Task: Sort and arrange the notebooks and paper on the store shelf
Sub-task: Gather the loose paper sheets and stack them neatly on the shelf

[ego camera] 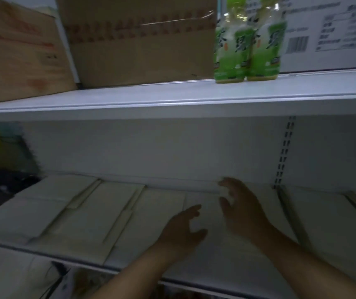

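The white shelving unit fills pretty much the whole view, with an upper shelf (172,98) and a lower shelf (226,264). It's all a bit motion-blurred.

The biggest thing up top is a taped-shut cardboard box (140,50). A second brown box (15,55) sits just beside it on the left, and a white carton (332,33) with a barcode label is off to the right. All three are closed, so I can't tell what's in them. Two green-labelled drink bottles (246,48) stand upright side by side between the big box and the white carton, near the front edge.

The paper and notebooks are on the lower shelf. There are flat pale stacks (75,214) on the left half, lying overlapped and a little skewed against each other. Another pale stack (328,225) lies past the slotted rail (284,152) on the right. I can't make out which ones are notebooks and which are loose paper.

Both hands are reaching in over the middle of that lower shelf. The right hand (241,208) is further back, with fingers spread and slightly bent, gripping nothing. The left hand (183,229) is nearer the front, with loose fingers and the thumb out, also holding nothing. I can't tell if either one is actually touching the pale sheet (205,212) under them.
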Action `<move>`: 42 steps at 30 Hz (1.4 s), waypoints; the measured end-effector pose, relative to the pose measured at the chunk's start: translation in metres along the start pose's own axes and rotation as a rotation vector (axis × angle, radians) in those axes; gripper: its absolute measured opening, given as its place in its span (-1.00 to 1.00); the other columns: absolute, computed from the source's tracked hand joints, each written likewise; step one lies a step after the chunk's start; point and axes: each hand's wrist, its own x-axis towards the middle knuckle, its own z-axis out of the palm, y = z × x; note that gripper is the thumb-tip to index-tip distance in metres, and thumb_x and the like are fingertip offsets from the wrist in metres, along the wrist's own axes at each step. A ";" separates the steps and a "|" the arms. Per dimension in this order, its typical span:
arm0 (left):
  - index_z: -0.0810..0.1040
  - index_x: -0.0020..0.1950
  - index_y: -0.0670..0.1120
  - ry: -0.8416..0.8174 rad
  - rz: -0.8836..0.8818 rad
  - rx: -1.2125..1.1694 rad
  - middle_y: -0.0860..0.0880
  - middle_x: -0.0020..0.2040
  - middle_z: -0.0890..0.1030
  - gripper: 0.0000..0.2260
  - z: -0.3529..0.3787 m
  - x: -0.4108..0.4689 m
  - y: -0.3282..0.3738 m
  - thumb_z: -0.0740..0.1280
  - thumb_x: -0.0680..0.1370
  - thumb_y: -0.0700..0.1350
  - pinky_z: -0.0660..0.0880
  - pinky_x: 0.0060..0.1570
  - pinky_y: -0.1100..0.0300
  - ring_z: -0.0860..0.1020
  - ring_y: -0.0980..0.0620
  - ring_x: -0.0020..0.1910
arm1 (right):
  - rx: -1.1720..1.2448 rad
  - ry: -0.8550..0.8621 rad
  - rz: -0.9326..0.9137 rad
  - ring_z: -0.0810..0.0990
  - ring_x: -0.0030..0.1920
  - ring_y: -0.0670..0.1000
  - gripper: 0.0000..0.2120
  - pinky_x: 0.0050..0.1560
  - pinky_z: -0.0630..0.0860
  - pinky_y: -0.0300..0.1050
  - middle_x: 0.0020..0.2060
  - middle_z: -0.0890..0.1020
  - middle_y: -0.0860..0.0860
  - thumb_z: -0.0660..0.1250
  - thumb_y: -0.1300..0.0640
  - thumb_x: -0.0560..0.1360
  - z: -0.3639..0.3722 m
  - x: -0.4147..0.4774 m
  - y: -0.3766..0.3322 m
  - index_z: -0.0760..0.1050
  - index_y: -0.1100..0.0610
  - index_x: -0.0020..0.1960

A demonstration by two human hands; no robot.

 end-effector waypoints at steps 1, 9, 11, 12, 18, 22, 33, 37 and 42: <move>0.24 0.46 0.13 0.064 -0.032 0.095 0.11 0.43 0.35 -0.52 -0.010 -0.007 -0.012 0.29 0.56 0.02 0.18 0.25 0.44 0.32 0.16 0.38 | 0.167 -0.080 0.027 0.48 0.25 0.04 -0.63 0.24 0.38 -0.16 0.32 0.46 0.08 0.29 0.25 0.52 0.014 -0.001 -0.016 0.42 0.14 0.31; 0.41 0.41 0.06 0.029 -0.231 0.698 -0.02 0.47 0.33 -0.19 -0.020 -0.053 -0.073 -0.21 0.28 0.28 0.32 0.32 -0.11 0.36 -0.10 0.42 | 0.850 -0.259 0.743 0.58 -0.12 0.16 -0.59 -0.17 0.52 -0.07 -0.03 0.58 0.25 0.46 0.22 0.31 0.115 0.010 -0.035 0.47 0.28 0.11; 0.64 0.11 0.12 0.070 -0.181 0.594 0.06 0.19 0.61 -0.40 -0.025 -0.062 -0.063 -0.02 0.30 0.28 0.58 -0.07 -0.04 0.63 -0.03 0.11 | 0.825 -0.281 0.762 0.61 -0.13 0.21 -0.62 -0.19 0.53 -0.05 -0.01 0.61 0.29 0.46 0.22 0.34 0.117 0.013 -0.033 0.52 0.36 0.10; 0.59 0.17 0.19 0.036 -0.194 0.552 0.10 0.26 0.56 -0.38 -0.027 -0.065 -0.059 -0.04 0.28 0.30 0.54 0.03 -0.05 0.58 0.01 0.20 | 0.762 -0.329 0.718 0.62 -0.09 0.22 -0.65 -0.12 0.55 -0.01 0.01 0.62 0.29 0.44 0.23 0.38 0.117 0.012 -0.034 0.53 0.35 0.12; 0.30 0.46 0.02 0.236 -0.228 0.167 0.06 0.50 0.24 -0.22 -0.049 -0.074 -0.057 0.04 0.32 0.38 0.10 0.27 0.50 0.26 0.15 0.45 | 0.508 -0.339 0.353 0.58 -0.05 0.07 -0.68 -0.03 0.52 -0.11 0.07 0.59 0.10 0.23 0.32 0.53 0.104 0.005 -0.035 0.45 0.16 0.26; 0.49 0.28 -0.16 0.291 -0.378 -0.686 -0.07 0.13 0.65 -0.65 -0.080 -0.078 -0.060 0.39 0.50 -0.19 0.56 -0.13 0.34 0.66 0.15 -0.07 | 0.727 -0.267 0.402 0.61 -0.16 0.07 -0.73 -0.15 0.50 -0.12 -0.16 0.65 -0.02 0.24 0.37 0.51 0.102 0.002 -0.045 0.54 0.09 0.10; 0.44 0.28 0.01 0.436 -0.427 -1.017 -0.05 0.14 0.63 -0.66 -0.158 -0.100 -0.143 0.35 0.53 -0.21 0.54 0.12 -0.06 0.61 -0.12 0.09 | 0.678 -0.436 0.331 0.62 -0.11 0.02 -0.73 -0.06 0.45 -0.14 -0.08 0.67 0.05 0.14 0.06 0.61 0.181 0.003 -0.131 0.56 0.15 -0.08; 0.47 0.17 0.08 0.356 -0.394 -1.147 -0.04 0.02 0.69 -0.66 -0.212 -0.114 -0.196 0.35 0.51 -0.28 0.57 -0.02 -0.05 0.65 -0.14 -0.01 | 0.753 -0.480 0.421 0.63 -0.43 0.07 -0.72 -0.36 0.47 -0.17 -0.41 0.67 0.09 0.15 0.17 0.61 0.220 0.014 -0.182 0.59 0.21 -0.12; 0.46 0.27 0.03 0.176 -0.314 -1.365 -0.22 0.10 0.65 -0.34 -0.271 -0.132 -0.265 0.33 0.28 -0.50 0.59 -0.09 -0.15 0.62 -0.31 0.03 | 0.450 -0.525 0.067 0.63 -0.27 -0.06 -0.71 -0.26 0.47 -0.22 -0.27 0.66 -0.04 0.14 0.16 0.62 0.272 0.032 -0.244 0.60 0.06 -0.15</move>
